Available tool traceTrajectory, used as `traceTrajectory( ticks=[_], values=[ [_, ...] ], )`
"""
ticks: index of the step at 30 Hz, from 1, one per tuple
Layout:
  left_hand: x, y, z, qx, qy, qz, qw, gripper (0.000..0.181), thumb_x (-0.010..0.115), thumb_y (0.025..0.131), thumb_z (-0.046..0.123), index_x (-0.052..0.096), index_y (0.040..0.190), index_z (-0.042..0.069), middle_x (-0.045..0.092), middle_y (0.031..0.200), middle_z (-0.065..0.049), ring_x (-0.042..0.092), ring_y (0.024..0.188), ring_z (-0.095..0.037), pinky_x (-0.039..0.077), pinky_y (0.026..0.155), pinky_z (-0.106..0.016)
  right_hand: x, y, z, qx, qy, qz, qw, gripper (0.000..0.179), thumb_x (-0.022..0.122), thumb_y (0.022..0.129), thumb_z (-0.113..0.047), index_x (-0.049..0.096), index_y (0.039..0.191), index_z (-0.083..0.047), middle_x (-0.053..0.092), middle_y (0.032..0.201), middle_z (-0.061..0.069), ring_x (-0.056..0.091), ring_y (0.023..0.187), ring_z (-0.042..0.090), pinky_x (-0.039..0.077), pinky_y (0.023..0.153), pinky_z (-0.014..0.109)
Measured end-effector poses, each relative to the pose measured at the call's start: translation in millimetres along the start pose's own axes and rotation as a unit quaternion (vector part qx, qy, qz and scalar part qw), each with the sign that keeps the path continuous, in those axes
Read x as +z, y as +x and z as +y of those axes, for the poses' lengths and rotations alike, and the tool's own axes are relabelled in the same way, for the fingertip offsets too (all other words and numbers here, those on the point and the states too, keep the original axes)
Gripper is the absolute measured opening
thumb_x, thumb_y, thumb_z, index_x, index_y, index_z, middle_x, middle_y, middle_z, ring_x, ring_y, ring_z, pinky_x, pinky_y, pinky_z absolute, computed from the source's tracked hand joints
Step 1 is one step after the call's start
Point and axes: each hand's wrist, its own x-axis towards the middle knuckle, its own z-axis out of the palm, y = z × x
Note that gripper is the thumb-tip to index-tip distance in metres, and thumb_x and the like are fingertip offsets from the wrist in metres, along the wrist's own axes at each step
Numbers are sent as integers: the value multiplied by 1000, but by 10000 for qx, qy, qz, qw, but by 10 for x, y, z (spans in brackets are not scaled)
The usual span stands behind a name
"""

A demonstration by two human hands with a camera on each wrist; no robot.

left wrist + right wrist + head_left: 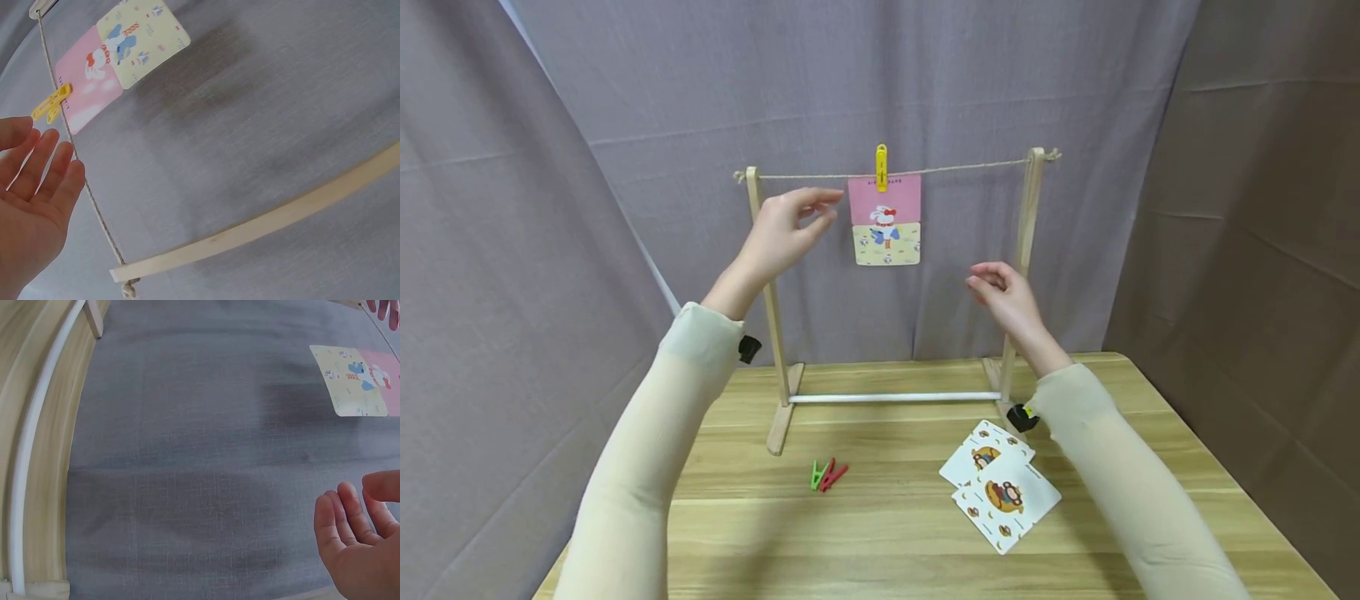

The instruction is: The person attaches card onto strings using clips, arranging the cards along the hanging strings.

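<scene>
A pink and yellow card with a rabbit picture hangs from the rope, held by a yellow clothespin. Just left of the card is my left hand, its fingers loosely bent with nothing between them; the left wrist view shows the fingertips near the clothespin, apart from the card. My right hand hovers lower, between the card and the right post, also holding nothing. In the right wrist view its relaxed fingers are below the card.
The wooden stand has a left post, a right post and a white bottom bar. On the table lie a green clothespin, a red clothespin and two overlapping monkey cards. Grey curtain stands behind.
</scene>
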Motion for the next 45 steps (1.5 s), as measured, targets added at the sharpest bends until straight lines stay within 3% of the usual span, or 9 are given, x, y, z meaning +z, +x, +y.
traceTrajectory(
  ticks=[7,14,21,26,29,33,37,41,45],
  values=[
    [34,-107,-40,52,168,-249,9995,30,64,98,8,67,128,2,68,128,-12,64,114,-23,45,107,-32,-99,-52,44,-21,-297,-40,9995,35,61,102,-15,54,130,6,63,116,12,63,103,13,53,89,22],
    [28,-226,-18,42,238,-388,9990,33,65,99,10,66,131,3,67,131,-11,63,116,-25,45,108,-36,-199,-109,82,-147,-410,-69,9990,37,61,102,-16,54,130,7,63,119,19,64,98,8,54,93,28],
    [28,-364,-13,19,293,-629,9976,34,64,99,12,65,132,5,65,133,-11,62,118,-28,46,107,-41,-354,-217,103,-22,-712,-158,9973,40,60,103,-23,53,133,2,63,122,17,62,102,8,53,89,21],
    [4,-461,-16,47,405,-655,9970,32,66,99,12,67,130,5,67,129,-11,63,117,-31,52,93,-44,-423,-257,111,-68,-854,-213,9961,41,60,103,-23,53,134,2,63,122,18,62,98,4,54,90,25],
    [-3,-516,-35,77,462,-693,9965,32,66,98,11,67,129,5,67,130,-11,62,117,-31,51,84,-42,-442,-285,125,-166,-870,-192,9959,40,61,103,-21,53,133,5,66,114,13,62,92,2,56,88,26],
    [6,-583,-66,85,434,-739,9963,32,65,99,11,66,130,5,66,132,-10,63,117,-29,52,93,-43,-477,-337,146,-264,-905,-155,9954,40,61,102,-19,53,131,7,67,105,4,62,88,1,56,84,24],
    [20,-655,-100,45,432,-766,9961,31,65,99,12,67,130,5,66,131,-10,64,114,-28,52,92,-42,-528,-402,166,-244,-1019,-222,9943,39,60,103,-20,53,131,6,67,109,8,63,91,1,55,83,22],
    [19,-719,-122,-34,482,-792,9957,31,64,100,14,66,131,7,67,130,-10,64,100,-26,50,74,-40,-600,-455,193,-191,-1148,-216,9930,40,59,104,-22,53,133,4,66,113,11,64,96,9,53,81,18],
    [24,-779,-160,-233,440,-837,9952,33,64,101,15,65,132,8,66,131,-10,63,112,-25,53,92,-42,-682,-492,218,-196,-1161,-190,9929,42,58,104,-22,51,135,5,65,117,17,64,96,7,53,81,17]
  ],
)
